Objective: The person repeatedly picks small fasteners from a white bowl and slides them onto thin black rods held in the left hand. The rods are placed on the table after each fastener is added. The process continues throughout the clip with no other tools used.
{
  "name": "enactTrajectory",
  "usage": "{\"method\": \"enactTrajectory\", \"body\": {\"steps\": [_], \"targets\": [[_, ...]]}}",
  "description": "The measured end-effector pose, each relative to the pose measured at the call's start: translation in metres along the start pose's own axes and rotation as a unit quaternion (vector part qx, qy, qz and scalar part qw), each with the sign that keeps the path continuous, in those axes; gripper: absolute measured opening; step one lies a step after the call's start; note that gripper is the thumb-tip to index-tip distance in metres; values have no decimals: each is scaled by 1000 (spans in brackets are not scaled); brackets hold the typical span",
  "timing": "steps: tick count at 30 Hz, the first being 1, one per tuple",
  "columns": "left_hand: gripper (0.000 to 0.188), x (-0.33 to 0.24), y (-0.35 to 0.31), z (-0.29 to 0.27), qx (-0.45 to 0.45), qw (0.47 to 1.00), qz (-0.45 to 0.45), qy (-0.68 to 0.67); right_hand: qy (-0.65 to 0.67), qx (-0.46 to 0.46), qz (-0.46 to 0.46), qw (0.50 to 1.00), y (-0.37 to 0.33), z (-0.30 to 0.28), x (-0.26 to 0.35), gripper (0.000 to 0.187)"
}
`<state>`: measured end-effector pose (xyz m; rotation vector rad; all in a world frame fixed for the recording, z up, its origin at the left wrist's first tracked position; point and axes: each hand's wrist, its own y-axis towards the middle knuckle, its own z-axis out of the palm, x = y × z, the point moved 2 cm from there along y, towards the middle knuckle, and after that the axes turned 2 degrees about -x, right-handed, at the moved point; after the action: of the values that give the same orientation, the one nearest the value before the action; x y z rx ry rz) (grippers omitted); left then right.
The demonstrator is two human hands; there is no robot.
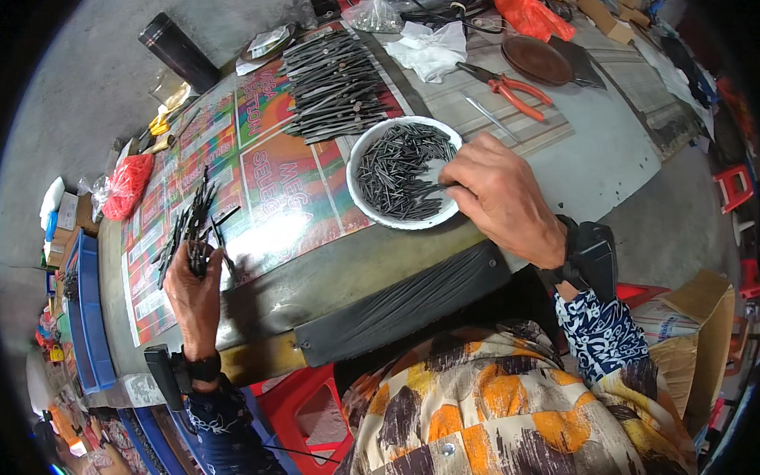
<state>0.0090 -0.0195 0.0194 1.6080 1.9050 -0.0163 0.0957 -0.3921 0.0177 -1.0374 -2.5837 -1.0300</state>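
My left hand (194, 290) is closed around a loose bundle of thin dark strips (193, 212) over the left part of a colourful printed sheet (289, 232). The strips fan out past the fingers, and some hang below them. A white bowl (355, 206) at the centre holds many short dark pins (394, 172). Over its right rim, my right hand (508, 195) pinches thumb and finger together at the dark pins; how many it grips is hidden. Beyond the bowl, dark strips (335, 92) lie in a dense row on the sheet.
Orange-handled pliers (517, 97), a silver rod (486, 115) and a brown round lid (538, 61) lie right of the bowl. White tissue (428, 51) sits behind it. A black cylinder (177, 50) and red plastic bag (129, 186) are left. A blue crate (88, 310) borders the table.
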Motion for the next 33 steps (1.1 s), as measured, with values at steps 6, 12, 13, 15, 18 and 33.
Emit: {"method": "enactTrajectory", "body": {"steps": [6, 12, 13, 15, 18, 33], "targets": [[34, 13, 15, 4, 7, 996, -17, 93, -26, 16, -25, 999, 8, 9, -5, 5], [34, 21, 22, 17, -23, 989, 62, 129, -17, 18, -18, 1000, 13, 15, -4, 6], [34, 22, 22, 17, -23, 990, 54, 124, -18, 17, -25, 999, 14, 16, -4, 6], [35, 23, 22, 18, -23, 992, 40, 121, -22, 17, -36, 999, 15, 17, -6, 7], [35, 16, 20, 18, -12, 990, 41, 133, -30, 23, -58, 998, 14, 16, -9, 8], [12, -58, -7, 13, 52, 992, -54, -102, 33, -38, -5, 999, 2, -2, 0, 11]]}}
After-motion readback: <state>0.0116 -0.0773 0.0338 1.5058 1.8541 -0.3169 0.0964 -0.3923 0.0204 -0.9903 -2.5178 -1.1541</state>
